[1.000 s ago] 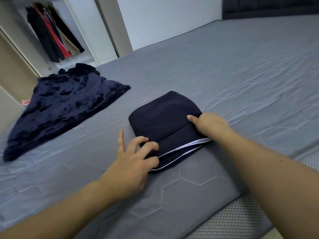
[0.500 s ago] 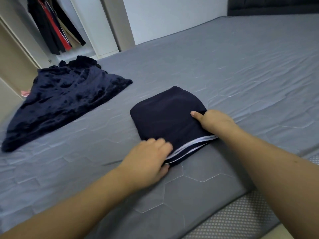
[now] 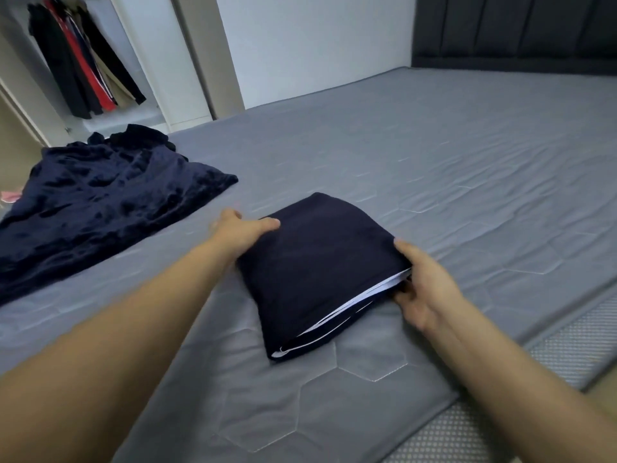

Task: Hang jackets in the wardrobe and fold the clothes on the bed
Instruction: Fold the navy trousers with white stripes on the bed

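A folded navy garment [image 3: 317,262] with white piping along its near edge is held just above the grey bed [image 3: 467,182]. My left hand [image 3: 238,227] grips its far left corner, thumb on top. My right hand [image 3: 420,289] grips its right edge, thumb on top and fingers underneath by the white trim. A second dark navy velvety garment [image 3: 100,202] lies spread out unfolded at the bed's left side. In the open wardrobe [image 3: 133,61] at the back left hang several jackets [image 3: 83,71], black, red and beige.
The bed's dark padded headboard [image 3: 514,31] stands at the back right. The mattress's dotted side edge [image 3: 567,355] runs along the lower right. Something small and pink [image 3: 8,197] shows past the bed's left edge. A white wall and a beige door frame rise behind the bed.
My left hand left the garment's near edge and moved to its far left corner. My right hand slid its fingers under the right edge. The folded garment has risen slightly and turned.
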A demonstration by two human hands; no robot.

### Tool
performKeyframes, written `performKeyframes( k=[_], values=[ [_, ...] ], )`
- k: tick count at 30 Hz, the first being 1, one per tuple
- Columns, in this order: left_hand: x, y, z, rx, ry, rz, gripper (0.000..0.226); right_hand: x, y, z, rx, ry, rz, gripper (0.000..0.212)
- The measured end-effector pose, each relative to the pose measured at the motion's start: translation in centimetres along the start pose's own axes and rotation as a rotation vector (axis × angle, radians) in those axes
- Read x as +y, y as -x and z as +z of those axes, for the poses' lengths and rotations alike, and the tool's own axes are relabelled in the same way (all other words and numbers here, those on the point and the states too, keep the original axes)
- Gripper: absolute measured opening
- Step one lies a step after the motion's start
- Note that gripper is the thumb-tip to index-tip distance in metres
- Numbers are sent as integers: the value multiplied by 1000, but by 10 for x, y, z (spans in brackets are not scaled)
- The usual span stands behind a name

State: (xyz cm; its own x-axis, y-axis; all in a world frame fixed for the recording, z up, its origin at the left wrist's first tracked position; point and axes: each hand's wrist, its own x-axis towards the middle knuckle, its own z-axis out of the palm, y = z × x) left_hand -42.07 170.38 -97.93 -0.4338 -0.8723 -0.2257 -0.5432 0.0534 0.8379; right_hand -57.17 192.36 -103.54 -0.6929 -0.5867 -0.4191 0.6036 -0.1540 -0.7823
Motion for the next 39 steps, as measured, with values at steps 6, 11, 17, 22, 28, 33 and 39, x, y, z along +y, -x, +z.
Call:
performKeyframes(
  k=[6,11,17,22,28,33,39],
  values=[
    [-15,-14,17,-154,183,-128,49,21,-4,45,94,-155,45,41],
    [-30,-9,-50,-239,341,-131,30,0,9,110,117,-67,-66,50],
    [-15,11,-219,-111,359,-186,48,-39,101,285,-138,170,-151,43],
    [86,61,-416,65,345,94,107,-115,209,458,-329,424,-232,27],
    [265,151,-658,-33,-421,366,103,-273,365,642,-565,663,-386,32],
    [389,230,-786,-192,-285,333,76,-382,477,751,-601,727,-418,35],
    [455,271,-883,-150,-500,400,48,-416,538,823,-625,671,-420,35]
  ],
)
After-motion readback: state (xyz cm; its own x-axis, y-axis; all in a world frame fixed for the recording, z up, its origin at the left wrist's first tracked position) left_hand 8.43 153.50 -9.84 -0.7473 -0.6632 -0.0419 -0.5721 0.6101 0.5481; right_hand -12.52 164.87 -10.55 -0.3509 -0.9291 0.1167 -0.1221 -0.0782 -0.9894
